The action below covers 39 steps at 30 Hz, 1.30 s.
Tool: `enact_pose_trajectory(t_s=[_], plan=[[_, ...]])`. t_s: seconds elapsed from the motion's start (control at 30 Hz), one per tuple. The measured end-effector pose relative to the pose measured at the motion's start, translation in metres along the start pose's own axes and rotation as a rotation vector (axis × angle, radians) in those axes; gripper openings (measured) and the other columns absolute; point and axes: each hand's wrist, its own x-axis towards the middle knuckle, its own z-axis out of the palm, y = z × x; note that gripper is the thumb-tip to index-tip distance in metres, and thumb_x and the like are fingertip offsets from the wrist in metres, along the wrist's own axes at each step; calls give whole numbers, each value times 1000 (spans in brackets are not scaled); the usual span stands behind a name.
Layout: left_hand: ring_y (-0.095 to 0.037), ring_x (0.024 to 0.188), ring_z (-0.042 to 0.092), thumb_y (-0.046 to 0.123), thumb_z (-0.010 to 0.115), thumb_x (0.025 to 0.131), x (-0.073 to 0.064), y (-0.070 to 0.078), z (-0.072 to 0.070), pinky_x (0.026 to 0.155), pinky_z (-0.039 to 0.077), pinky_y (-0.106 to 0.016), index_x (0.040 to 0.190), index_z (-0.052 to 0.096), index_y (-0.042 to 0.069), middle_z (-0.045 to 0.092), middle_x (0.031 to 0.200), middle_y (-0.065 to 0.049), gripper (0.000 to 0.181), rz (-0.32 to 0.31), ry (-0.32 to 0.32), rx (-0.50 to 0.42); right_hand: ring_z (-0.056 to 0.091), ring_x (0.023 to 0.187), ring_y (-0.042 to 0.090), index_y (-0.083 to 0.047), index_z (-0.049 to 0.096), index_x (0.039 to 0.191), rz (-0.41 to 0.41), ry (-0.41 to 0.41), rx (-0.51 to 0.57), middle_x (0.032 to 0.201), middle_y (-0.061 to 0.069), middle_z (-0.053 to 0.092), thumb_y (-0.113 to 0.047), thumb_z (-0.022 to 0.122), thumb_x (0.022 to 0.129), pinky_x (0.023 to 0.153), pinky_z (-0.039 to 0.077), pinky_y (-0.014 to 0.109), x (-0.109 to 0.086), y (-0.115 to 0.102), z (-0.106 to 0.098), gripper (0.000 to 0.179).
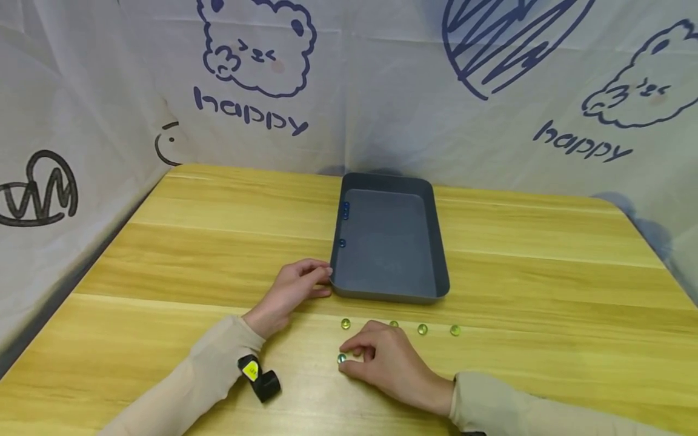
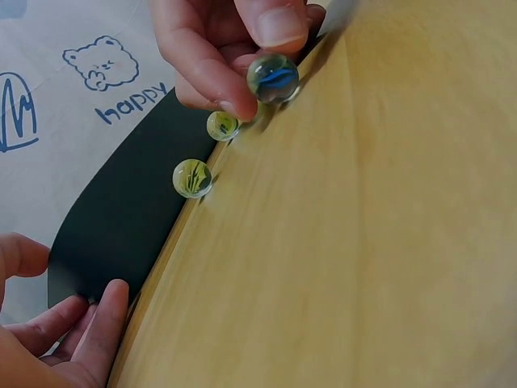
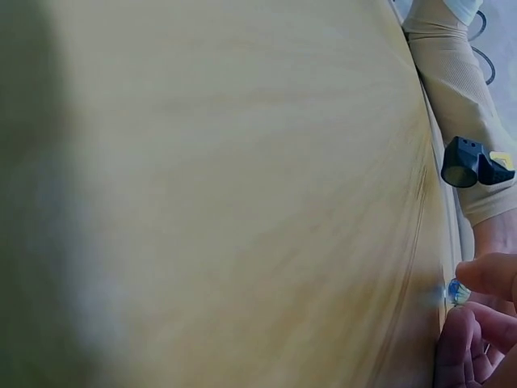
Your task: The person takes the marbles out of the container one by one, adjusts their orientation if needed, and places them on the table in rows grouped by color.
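Observation:
My right hand (image 1: 389, 363) pinches a clear glass marble (image 2: 273, 78) with a blue swirl between thumb and fingers, low over the table in front of the tray. The same marble (image 3: 457, 292) shows at the fingertips in the right wrist view. My left hand (image 1: 294, 287) is at the near left corner of a dark grey rectangular tray (image 1: 389, 297), its fingertips touching the outside wall. Several yellow-green marbles, such as the leftmost one (image 1: 346, 324), lie in a row before the tray; my right hand partly covers one. Inside, several dark blue marbles (image 1: 346, 211) lie along the left wall.
The wood-grain table (image 1: 545, 272) extends on both sides of the tray. White cloth (image 1: 382, 121) with blue drawings hangs behind it and at the sides. A black wrist camera (image 1: 260, 378) is strapped at my left sleeve.

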Motion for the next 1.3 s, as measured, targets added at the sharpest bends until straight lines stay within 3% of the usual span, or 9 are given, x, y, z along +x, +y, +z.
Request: enact_pose_trajectory(t_s=[0.4,0.67,0.93,1.1,1.3], plan=[[-21,98,61,8,53,96,1,1,0,83,57,-29,120,58,-9,60,113,-21,30,2,8,-5,49,62,2,-11,76,90,9,2,-7,75,-9,56,-16,80,78,55,46,20,2,0,0,14],[-20,96,61,6,53,96,2,2,0,83,57,-29,119,58,-10,60,112,-21,29,7,1,-16,50,63,2,-9,75,102,9,-12,3,77,-8,55,-17,80,79,57,46,20,1,0,-3,24],[-20,96,61,7,52,96,1,2,0,83,57,-29,120,58,-10,59,113,-21,30,4,0,-13,51,65,4,-9,75,102,18,-30,35,78,-6,56,-22,80,80,59,49,21,-1,-2,-9,27],[-21,97,61,8,53,96,1,2,0,83,57,-29,121,58,-9,59,114,-21,30,1,-1,-2,53,67,5,-6,74,104,-16,-15,69,79,-5,58,-21,78,82,60,51,22,2,-13,-26,27],[-21,97,61,7,53,97,0,0,-1,84,57,-29,121,58,-9,59,115,-21,30,-7,-1,-13,56,69,14,-5,74,108,-27,96,66,80,-3,59,-17,74,86,60,52,26,24,-26,-65,25]])
